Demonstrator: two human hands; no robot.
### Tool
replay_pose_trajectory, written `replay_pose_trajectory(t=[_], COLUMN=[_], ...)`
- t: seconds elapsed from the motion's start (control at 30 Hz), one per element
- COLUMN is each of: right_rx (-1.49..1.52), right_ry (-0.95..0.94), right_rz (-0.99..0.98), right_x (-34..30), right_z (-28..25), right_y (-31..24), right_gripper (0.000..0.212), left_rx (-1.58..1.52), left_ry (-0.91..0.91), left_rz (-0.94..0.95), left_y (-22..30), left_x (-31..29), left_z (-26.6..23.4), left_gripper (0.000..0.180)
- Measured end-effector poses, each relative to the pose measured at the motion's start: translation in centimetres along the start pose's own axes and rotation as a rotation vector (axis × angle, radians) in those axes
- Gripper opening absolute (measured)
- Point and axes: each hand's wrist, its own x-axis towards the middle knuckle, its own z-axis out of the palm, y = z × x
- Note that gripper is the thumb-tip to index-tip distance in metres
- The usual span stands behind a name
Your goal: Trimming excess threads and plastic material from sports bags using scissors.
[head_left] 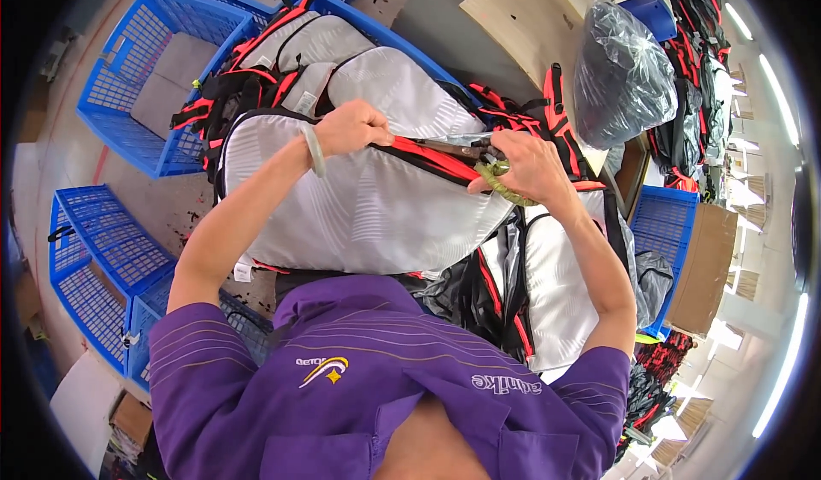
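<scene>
A large silvery-white bag panel with black edging lies across the pile in front of me. My left hand is closed on the bag's black-and-red edge strip, pinching its left end. The strip runs taut to the right. My right hand grips a pair of scissors whose handle is wrapped in yellow-green material. Their dark blades point left along the strip; whether they touch it I cannot tell. More silvery bags with black and red straps lie just beyond my hands.
Blue plastic crates stand at the far left, with more crates at the near left. A stuffed dark plastic bag sits at the far right by a wooden board. A cardboard sheet and blue crate are at right.
</scene>
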Motion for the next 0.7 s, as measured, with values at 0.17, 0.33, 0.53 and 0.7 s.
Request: replay_pose_trajectory(t=[0.17,0.33,0.53,0.7], right_rx=[0.092,0.0,-0.142,-0.241], right_ry=[0.019,0.144,0.166,0.189], right_rz=[0.066,0.096,-0.102,-0.129], right_x=[-0.8,-3.1,-7.0,-7.0], right_z=[1.4,-1.2,-2.3,-1.7], right_y=[0.8,4.1,5.6,5.9], right_gripper=[0.064,0.061,0.064,0.06], left_rx=[0.065,0.013,-0.061,-0.083], left_ry=[0.036,0.024,-0.04,-0.05], left_rz=[0.051,0.04,-0.031,-0.063], left_y=[-0.1,-0.6,-0.5,0.7], left_x=[0.5,0.1,1.1,0.9], left_z=[0.2,-0.6,-0.8,-0.4], left_gripper=[0.024,0.021,0.017,0.018])
